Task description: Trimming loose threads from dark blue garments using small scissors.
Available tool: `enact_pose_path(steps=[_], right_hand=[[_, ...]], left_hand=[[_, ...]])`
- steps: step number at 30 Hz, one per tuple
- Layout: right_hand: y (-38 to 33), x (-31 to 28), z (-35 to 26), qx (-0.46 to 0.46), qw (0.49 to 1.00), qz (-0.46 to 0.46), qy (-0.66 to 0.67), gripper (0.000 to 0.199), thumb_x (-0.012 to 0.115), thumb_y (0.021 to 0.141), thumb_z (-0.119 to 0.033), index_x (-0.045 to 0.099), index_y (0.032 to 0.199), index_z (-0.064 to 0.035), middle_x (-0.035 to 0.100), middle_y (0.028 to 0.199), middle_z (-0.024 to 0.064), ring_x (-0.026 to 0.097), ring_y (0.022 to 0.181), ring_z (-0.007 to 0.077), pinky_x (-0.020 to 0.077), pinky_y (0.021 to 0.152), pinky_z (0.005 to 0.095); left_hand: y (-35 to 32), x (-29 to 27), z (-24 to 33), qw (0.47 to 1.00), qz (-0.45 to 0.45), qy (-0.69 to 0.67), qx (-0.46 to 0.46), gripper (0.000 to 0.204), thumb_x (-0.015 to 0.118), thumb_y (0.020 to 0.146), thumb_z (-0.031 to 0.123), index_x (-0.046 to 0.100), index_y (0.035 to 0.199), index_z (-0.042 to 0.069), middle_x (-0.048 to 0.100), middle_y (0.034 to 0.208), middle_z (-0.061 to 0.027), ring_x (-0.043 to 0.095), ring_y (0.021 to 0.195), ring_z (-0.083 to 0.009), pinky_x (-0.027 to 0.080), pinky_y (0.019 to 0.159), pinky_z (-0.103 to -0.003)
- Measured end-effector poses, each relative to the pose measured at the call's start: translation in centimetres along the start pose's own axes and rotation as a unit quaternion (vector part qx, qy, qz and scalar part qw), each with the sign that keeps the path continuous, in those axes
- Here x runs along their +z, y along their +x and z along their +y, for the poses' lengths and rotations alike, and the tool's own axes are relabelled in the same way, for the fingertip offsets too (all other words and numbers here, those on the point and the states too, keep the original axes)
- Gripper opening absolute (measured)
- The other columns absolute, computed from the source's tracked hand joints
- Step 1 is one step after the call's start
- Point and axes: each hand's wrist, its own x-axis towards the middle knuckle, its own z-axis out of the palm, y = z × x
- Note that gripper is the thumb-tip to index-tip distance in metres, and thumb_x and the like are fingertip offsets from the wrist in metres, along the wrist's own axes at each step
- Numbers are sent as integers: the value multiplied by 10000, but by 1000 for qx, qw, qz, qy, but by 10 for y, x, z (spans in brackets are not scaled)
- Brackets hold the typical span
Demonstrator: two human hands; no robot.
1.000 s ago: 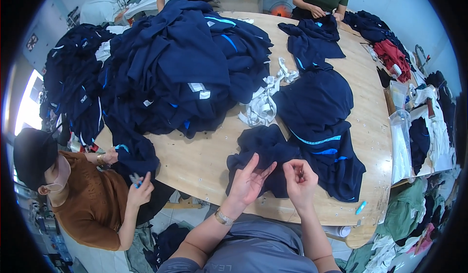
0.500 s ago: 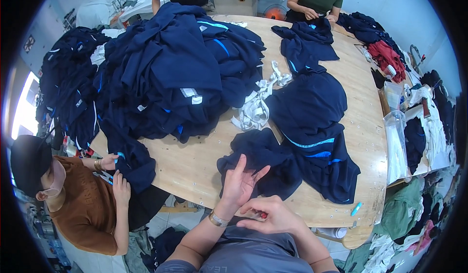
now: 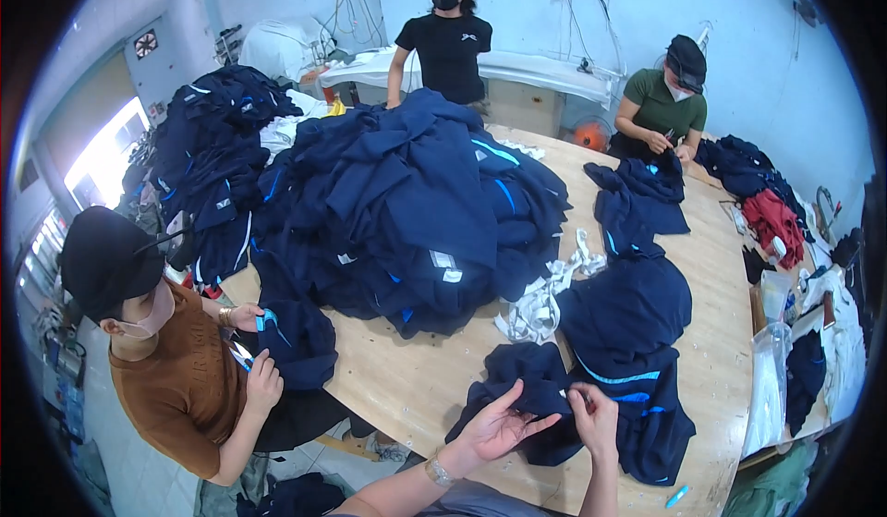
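Observation:
Palm up and fingers spread, my left hand (image 3: 504, 427) is open over a crumpled navy garment (image 3: 527, 369) at the table's near edge. Beside it, my right hand (image 3: 596, 415) is closed in a pinch, fingertips close to a small pale spot over the garment. What sits in that pinch is too small to make out. Just right lies another navy garment (image 3: 637, 378) with light blue stripes. White fabric strips (image 3: 536, 304) lie tangled beyond my hands.
A tall heap of navy garments (image 3: 388, 212) fills the table's left and middle. A turquoise-handled tool (image 3: 677, 497) lies near the right front edge. One co-worker (image 3: 176, 360) sits at left, another (image 3: 665, 101) works at far right, and a third (image 3: 448, 55) stands behind the heap.
The view has tilted up and turned left. My right hand has moved forward beside my left and now pinches; the small red thing seen in it earlier no longer shows.

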Motion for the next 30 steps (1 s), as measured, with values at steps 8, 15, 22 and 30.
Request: enact_pose_path(steps=[8, 15, 22, 30], right_hand=[[-51, 40, 14, 49, 982, -18, 183, 76, 655, 801, -67, 624, 809, 2, 474, 572, -63, 354, 492, 4, 263, 448, 173], [-47, 53, 16, 74, 987, -17, 143, 141, 675, 794, -84, 587, 872, -6, 482, 594, -39, 379, 523, 13, 290, 461, 183], [-48, 66, 35, 184, 925, -146, 297, 217, 650, 826, -132, 582, 1000, -22, 497, 635, -27, 435, 529, 55, 340, 467, 224], [-35, 5, -26, 216, 819, -72, 528, 368, 471, 926, -128, 401, 1274, -30, 416, 698, -18, 406, 587, 73, 356, 530, 226]], left_hand=[[4, -1, 5, 995, -39, -92, -8, 372, 469, 944, 275, 499, 1121, -51, 588, 1081, -176, 544, 1083, -299, 413, 1004, -454], [-5, 11, -7, 989, -13, -142, 36, 356, 498, 933, 254, 508, 1068, -75, 579, 1063, -216, 543, 1079, -325, 455, 970, -415], [1, -2, -2, 993, 61, -47, 94, 390, 565, 889, 327, 544, 1031, -36, 601, 1040, -161, 565, 1047, -298, 480, 932, -356], [-2, 10, 0, 978, 107, 75, 161, 359, 531, 908, 325, 562, 1064, 4, 622, 1029, -120, 592, 1003, -259, 479, 933, -336]])
